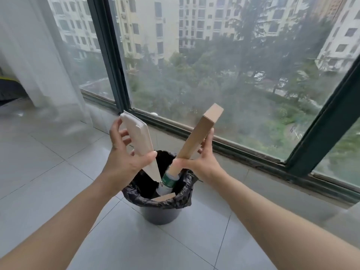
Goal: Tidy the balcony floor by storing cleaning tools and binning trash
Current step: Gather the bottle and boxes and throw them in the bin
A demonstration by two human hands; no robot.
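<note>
2 pieces of trash hang over the bin [159, 213], both tilted with their low ends inside its mouth. The left hand [124, 160] grips a pale tray [136, 135], thumb across its near face and fingers [124, 133] wrapped round its left edge. The right hand [202, 162] holds a flat cardboard box [202, 131], fingers along its right edge and thumb near the bottom end.

Both look light and stiff, and the tray probably dents or snaps if squeezed (it may be moulded pulp or foam, I cannot tell which). An edge grip low down suits each, so a simple release should drop them in.

Room is tight. A bottle [167, 180] with a green label stands in the bin and a cardboard scrap [165, 197] leans beside it, so these long pieces will likely stick out above the black liner [136, 193]. The window frame [111, 55] is close behind the bin, while the tiled floor [58, 152] lies open to the left.
</note>
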